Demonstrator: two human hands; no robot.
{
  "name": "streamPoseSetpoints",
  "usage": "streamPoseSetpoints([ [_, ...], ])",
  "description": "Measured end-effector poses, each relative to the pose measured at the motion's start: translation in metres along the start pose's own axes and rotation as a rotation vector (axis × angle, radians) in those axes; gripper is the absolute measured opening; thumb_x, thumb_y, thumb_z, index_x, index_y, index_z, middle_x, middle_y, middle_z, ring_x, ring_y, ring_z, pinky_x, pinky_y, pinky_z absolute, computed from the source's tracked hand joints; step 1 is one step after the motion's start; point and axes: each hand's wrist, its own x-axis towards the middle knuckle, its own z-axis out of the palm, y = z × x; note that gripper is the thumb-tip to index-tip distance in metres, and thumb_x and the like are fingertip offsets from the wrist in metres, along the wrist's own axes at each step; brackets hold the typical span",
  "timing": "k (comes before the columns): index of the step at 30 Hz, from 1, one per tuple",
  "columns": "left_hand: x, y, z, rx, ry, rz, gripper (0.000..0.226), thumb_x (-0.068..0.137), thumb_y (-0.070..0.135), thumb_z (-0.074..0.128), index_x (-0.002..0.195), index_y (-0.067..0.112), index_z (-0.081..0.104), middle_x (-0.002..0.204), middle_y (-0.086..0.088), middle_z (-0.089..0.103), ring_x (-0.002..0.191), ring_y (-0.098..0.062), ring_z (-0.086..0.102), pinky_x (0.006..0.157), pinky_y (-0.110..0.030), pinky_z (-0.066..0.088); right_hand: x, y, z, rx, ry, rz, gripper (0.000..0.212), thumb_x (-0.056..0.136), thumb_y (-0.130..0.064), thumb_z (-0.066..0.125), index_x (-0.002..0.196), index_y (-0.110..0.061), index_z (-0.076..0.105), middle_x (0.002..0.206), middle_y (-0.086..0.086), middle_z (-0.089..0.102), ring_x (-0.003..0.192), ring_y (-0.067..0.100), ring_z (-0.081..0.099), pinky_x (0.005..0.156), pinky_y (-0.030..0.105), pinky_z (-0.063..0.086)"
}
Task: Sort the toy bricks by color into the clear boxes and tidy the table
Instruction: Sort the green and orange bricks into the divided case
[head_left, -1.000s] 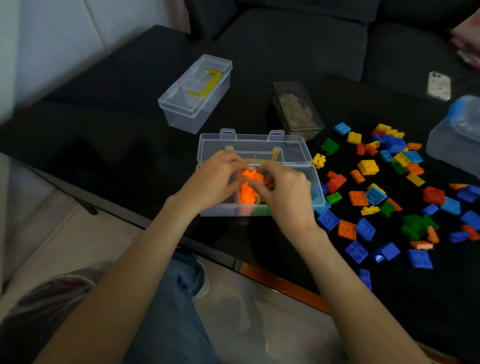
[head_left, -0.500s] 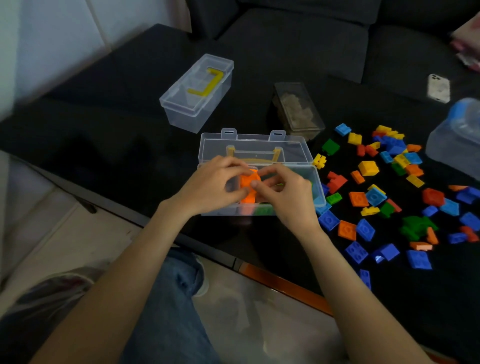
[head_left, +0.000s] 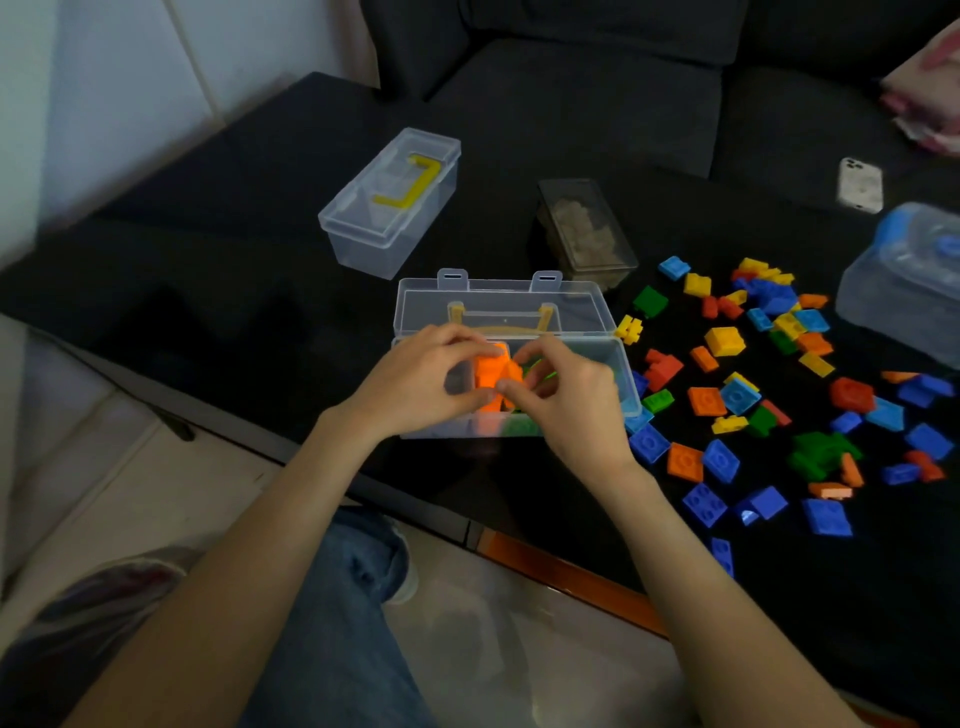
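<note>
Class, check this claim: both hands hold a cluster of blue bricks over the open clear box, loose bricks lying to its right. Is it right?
One error: the bricks held by the left hand and right hand are orange, not blue, as the head view shows. They are over the open clear box, loose bricks to its right.

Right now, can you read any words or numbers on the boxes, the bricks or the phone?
No text can be read anywhere.
Open clear box: plain, no label showing.
Closed clear box: plain, no label showing.
Loose bricks: only studs, any lettering too small to tell.
Phone: lies back up, blurred, no readable mark.
</note>
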Motion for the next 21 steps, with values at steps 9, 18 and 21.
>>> streamPoseSetpoints([
  [9, 0.005, -0.002, -0.003, -0.041, -0.073, -0.017, 0.059, 0.077, 0.048, 0.07, 0.131, 0.033, 0.051, 0.133, 0.008, 0.044, 0.121, -0.01, 0.035, 0.102, -0.032, 0.033, 0.021, -0.01, 0.008, -0.164, -0.111, 0.028, 0.026, 0.078, -0.034, 0.073, 0.091, -0.014, 0.063, 0.084, 0.005, 0.068, 0.082, 0.023, 0.064, 0.071, 0.032, 0.046],
  [18, 0.003, -0.002, -0.003, -0.075, -0.099, -0.028, 0.057, 0.079, 0.049, 0.067, 0.131, 0.037, 0.049, 0.134, 0.012, 0.041, 0.126, -0.006, 0.033, 0.107, -0.034, 0.026, 0.019, -0.003, -0.013, -0.061, -0.306, -0.008, 0.025, 0.084, -0.02, 0.069, 0.108, -0.014, 0.068, 0.087, 0.002, 0.07, 0.078, 0.009, 0.063, 0.078, 0.023, 0.051],
  [21, 0.003, 0.0, -0.004, -0.061, -0.115, -0.038, 0.058, 0.08, 0.049, 0.067, 0.133, 0.036, 0.047, 0.136, 0.011, 0.039, 0.128, -0.008, 0.032, 0.107, -0.033, 0.022, 0.024, -0.002, -0.014, -0.024, -0.334, 0.021, 0.02, 0.086, -0.015, 0.066, 0.105, -0.013, 0.068, 0.084, -0.001, 0.069, 0.074, 0.004, 0.063, 0.074, 0.018, 0.051],
])
